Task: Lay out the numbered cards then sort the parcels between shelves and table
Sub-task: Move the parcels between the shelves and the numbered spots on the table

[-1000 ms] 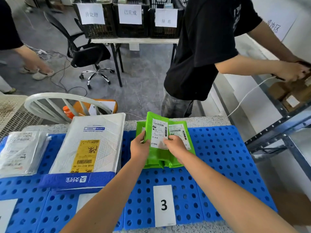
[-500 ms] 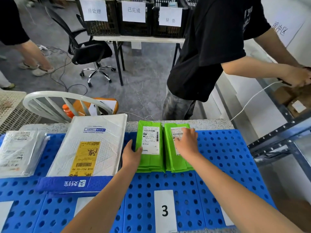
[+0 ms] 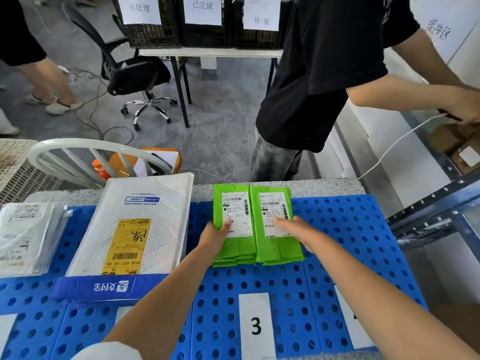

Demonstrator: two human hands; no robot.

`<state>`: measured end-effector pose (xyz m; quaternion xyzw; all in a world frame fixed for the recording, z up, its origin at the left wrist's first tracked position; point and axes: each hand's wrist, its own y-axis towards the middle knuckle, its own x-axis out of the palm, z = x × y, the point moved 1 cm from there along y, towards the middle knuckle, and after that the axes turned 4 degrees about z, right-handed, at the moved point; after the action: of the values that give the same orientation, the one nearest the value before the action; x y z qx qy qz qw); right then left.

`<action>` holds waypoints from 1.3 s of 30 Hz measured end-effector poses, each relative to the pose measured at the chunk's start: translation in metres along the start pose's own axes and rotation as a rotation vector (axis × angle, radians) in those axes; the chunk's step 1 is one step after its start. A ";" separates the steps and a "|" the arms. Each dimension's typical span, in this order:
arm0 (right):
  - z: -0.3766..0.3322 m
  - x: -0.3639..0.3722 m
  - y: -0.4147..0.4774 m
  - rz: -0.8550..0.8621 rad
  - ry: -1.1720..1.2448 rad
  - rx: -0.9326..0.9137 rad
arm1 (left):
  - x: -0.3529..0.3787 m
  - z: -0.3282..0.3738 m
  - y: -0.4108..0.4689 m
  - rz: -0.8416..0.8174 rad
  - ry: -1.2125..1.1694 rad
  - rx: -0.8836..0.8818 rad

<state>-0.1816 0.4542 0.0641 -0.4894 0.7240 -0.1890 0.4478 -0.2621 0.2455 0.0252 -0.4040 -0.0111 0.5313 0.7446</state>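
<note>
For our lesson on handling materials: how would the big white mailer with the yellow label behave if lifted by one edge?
Probably floppy: the white mailer lies thin and flat, with a wrinkled, padded-looking skin. Likely light for its size, since it shows little bulge.

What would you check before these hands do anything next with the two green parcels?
1. Flat and side by side, left green parcel and right green parcel: ok.
2. Both labels face up: ok.
3. Both lie beyond card 3: ok.
4. Grip: left hand holds the left parcel's edge, right hand rests flat: ok.
5. Printed codes belong at card 3: cannot tell.
6. Way to shelf free: not ok, another person stands there.
</note>
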 end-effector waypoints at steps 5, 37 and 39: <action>-0.001 0.009 -0.003 0.021 0.070 0.021 | 0.003 0.004 -0.004 -0.022 0.049 -0.012; 0.034 -0.149 -0.342 0.696 -0.672 -0.499 | -0.014 0.202 -0.324 -0.074 0.818 1.339; 0.064 -0.164 -0.383 0.752 -0.675 -0.471 | 0.008 0.198 -0.362 -0.085 0.878 1.429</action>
<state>0.0980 0.4368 0.3787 -0.3174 0.6878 0.3181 0.5700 -0.0632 0.3291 0.3769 -0.0043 0.6038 0.1762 0.7774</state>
